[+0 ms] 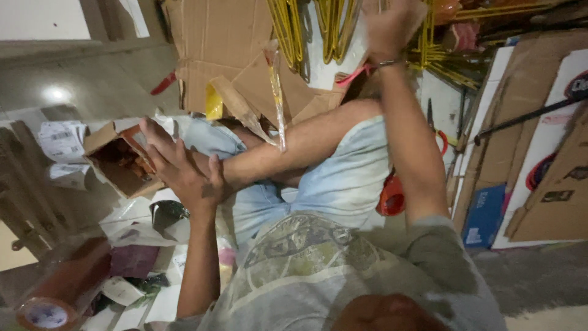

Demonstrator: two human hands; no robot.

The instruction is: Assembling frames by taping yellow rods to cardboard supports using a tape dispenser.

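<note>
seated person, one arm raised, one hand spread low
left hand [184,168] open with fingers spread, just beside a small open box [116,162]; right hand [392,27] raised at yellow hangers [294,30], its grip blurred; tape roll [46,312] on the floor at lower left.

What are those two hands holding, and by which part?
The left hand is open and holds nothing. The right hand is raised among the yellow wire frames; whether it holds anything cannot be told.
</note>
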